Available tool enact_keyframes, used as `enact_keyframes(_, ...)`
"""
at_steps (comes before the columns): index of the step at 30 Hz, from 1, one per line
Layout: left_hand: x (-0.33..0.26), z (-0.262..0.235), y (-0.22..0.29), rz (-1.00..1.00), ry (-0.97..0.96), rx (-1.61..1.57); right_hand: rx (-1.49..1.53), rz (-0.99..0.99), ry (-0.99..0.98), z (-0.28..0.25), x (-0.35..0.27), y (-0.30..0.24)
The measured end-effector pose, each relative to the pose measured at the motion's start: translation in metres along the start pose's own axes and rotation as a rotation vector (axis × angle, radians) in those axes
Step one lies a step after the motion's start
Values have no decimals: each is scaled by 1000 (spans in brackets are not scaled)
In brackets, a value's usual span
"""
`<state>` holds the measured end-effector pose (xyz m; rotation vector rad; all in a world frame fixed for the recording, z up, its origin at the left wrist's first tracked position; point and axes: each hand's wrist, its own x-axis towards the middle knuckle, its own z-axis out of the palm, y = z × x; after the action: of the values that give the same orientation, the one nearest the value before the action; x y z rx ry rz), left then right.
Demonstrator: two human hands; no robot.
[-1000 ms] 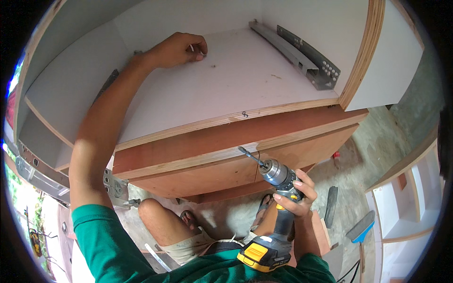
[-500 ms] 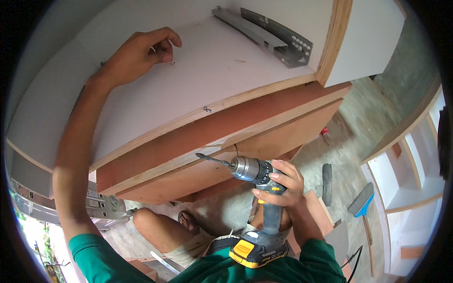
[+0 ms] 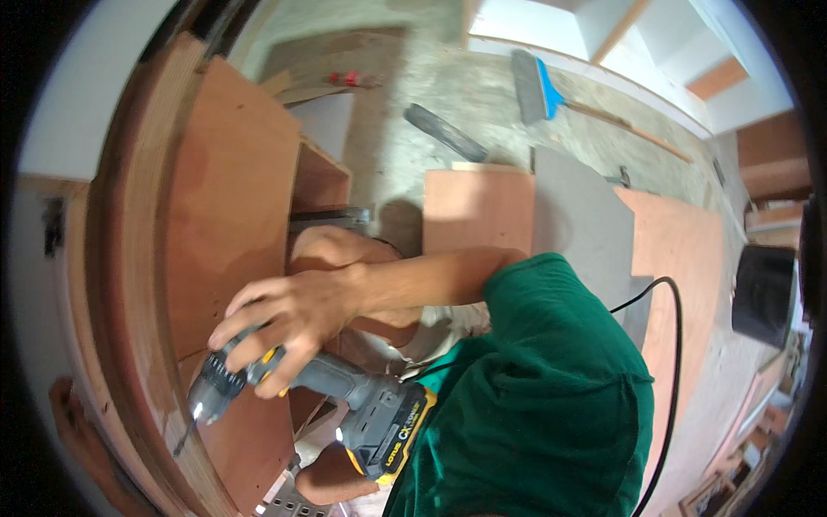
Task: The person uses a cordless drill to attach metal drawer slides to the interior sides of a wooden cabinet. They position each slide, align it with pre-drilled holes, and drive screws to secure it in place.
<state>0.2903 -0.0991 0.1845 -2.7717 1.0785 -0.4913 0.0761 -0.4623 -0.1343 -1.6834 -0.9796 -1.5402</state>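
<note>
My right hand (image 3: 289, 314) is wrapped around a black and yellow cordless drill (image 3: 357, 383), up behind its chuck. The drill bit (image 3: 183, 438) points down and left, close to the light wooden edge (image 3: 142, 284) of the cabinet; whether it touches cannot be told. At the lower left rim my left hand (image 3: 67, 409) is over the pale cabinet board, dim and blurred. Its fingers are too unclear to show what they hold. A reddish-brown plywood panel (image 3: 228, 198) lies between the cabinet edge and my legs.
Plywood (image 3: 478, 202) and grey boards (image 3: 581, 207) lie on the floor to the right. A blue and grey broom (image 3: 538, 86) and a dark grey strip (image 3: 444, 129) are farther off. A black cable (image 3: 674, 379) curves past my shoulder. White shelving (image 3: 534, 26) stands at the back.
My view has swung to the right, bringing the floor and boards into sight. My left hand has gone from the upper middle to the lower left rim. The drill stays in my right hand.
</note>
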Motion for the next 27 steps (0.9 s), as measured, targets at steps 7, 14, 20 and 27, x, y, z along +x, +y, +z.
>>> enact_keyframes(7,-102,-42,87,-268,321,38,30,-4,28,-5,-4,0)
enact_keyframes(14,-204,-67,141,-143,633,18,9,51,-160,-15,3,-3)
enact_keyframes(20,-269,-96,148,-411,1017,46,-44,-18,-265,-32,9,2)
enact_keyframes(27,-350,-103,95,-956,835,-16,47,-46,-272,-29,-4,11)
